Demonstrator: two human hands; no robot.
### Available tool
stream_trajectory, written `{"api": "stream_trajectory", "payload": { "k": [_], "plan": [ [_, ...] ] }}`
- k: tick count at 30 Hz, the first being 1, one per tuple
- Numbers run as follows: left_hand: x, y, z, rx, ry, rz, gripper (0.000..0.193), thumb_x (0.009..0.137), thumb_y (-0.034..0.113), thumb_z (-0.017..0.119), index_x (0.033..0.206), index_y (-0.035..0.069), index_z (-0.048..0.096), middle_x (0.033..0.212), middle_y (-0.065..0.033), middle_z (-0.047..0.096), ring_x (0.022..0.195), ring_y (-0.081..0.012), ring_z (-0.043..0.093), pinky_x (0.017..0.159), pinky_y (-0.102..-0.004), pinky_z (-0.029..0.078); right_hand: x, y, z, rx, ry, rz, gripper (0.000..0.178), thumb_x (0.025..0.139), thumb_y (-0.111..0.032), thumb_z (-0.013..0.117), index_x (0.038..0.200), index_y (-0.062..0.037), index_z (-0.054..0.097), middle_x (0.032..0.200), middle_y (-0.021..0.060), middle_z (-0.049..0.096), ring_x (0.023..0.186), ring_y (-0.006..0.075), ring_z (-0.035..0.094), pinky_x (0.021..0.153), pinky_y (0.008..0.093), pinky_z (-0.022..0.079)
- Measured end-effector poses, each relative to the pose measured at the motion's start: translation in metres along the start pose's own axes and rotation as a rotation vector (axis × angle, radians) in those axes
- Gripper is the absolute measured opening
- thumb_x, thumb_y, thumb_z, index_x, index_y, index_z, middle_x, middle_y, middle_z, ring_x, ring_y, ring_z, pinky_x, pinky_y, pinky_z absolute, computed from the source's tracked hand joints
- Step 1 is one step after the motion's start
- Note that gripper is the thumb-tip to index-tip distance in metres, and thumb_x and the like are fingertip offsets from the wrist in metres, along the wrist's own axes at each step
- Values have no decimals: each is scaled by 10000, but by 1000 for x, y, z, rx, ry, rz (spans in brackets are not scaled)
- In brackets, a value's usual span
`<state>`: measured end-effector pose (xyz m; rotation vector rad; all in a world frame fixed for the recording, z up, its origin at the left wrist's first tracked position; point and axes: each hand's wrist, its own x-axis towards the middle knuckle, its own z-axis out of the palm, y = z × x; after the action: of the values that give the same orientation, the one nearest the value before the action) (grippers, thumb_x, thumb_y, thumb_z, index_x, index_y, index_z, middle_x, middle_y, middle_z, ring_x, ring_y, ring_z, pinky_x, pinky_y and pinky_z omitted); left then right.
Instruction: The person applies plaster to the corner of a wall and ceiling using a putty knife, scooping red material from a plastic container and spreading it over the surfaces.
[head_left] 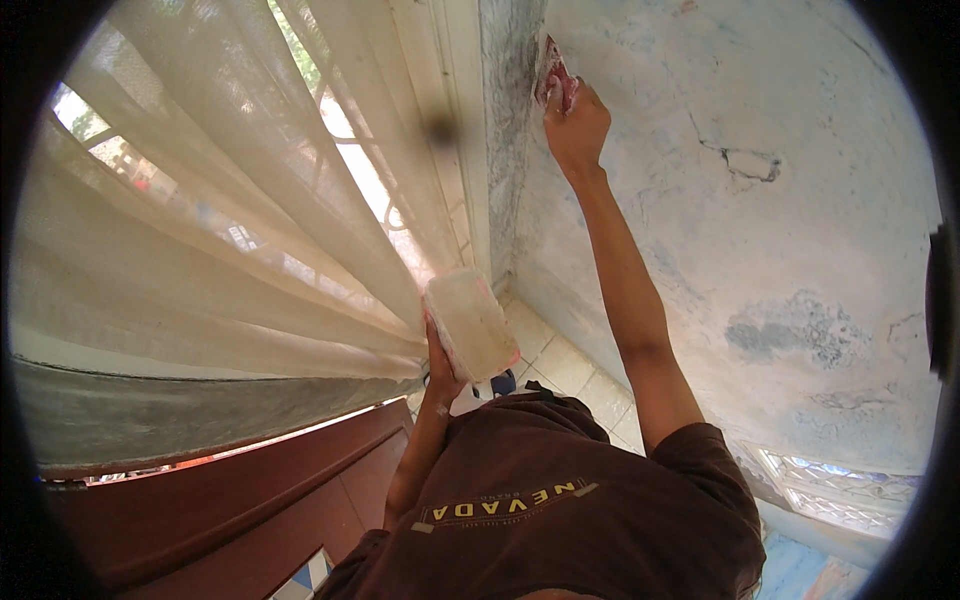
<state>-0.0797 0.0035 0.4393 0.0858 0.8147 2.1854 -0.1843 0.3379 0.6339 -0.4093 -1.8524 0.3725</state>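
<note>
High up beside the wall corner, my right hand (580, 125) is closed around a small red putty scraper (553, 72) smeared with white. The scraper lies against or very close to the pale, patchy wall (680, 60). Lower down, in front of my chest, my left hand (440, 355) grips the side of a whitish rectangular plastic tub (472, 325) with pinkish marks at its edges. I cannot see what the tub holds, and its body hides part of my left fingers.
Sheer cream curtains (200, 200) hang at the left over a window with a curly grille. A grey, stained strip (505, 130) runs down the corner. Cracks (745, 160) and grey blotches mark the wall. A reddish-brown wooden panel (250, 500) stands lower left; pale floor tiles (565, 360) show below.
</note>
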Motion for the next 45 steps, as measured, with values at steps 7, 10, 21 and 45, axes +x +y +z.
{"api": "stream_trajectory", "payload": {
  "k": [7, 10, 21, 45],
  "plan": [
    [10, 7, 5, 16, 80, -50, 787, 1004, 718, 253, 1563, 170, 324, 1488, -109, 488, 1337, -293, 516, 1109, -503, 450, -92, -73, -87, 559, -226, 423, 96, 947, -79, 615, 963, 15, 608, 717, 154, 609, 582, 273, 569, 592, 367, 477],
    [22, 2, -5, 18, 80, -140, 806, 997, 732, 240, 1559, 161, 331, 1486, -115, 490, 1339, -299, 514, 1117, -496, 442, -136, -79, -131, 563, -387, 380, 86, 934, -57, 602, 986, 11, 591, 756, 177, 625, 619, 313, 593, 614, 370, 483],
    [29, -33, 20, -163, -52, -339, 858, 958, 789, 238, 1512, 153, 394, 1431, -114, 528, 1302, -303, 536, 1129, -478, 433, -209, -90, -153, 152, -848, 405, 210, 926, -101, 594, 1050, 68, 607, 873, 289, 672, 778, 470, 664, 684, 516, 531],
    [36, -28, 35, -199, -115, -311, 847, 975, 760, 272, 1548, 140, 339, 1467, -134, 502, 1319, -319, 531, 1090, -545, 457, -227, -9, -178, 2374, -309, 1616, 310, 1049, -286, 517, 1191, -22, 439, 798, 58, 520, 475, 119, 543, 601, 289, 572]
  ]
}}
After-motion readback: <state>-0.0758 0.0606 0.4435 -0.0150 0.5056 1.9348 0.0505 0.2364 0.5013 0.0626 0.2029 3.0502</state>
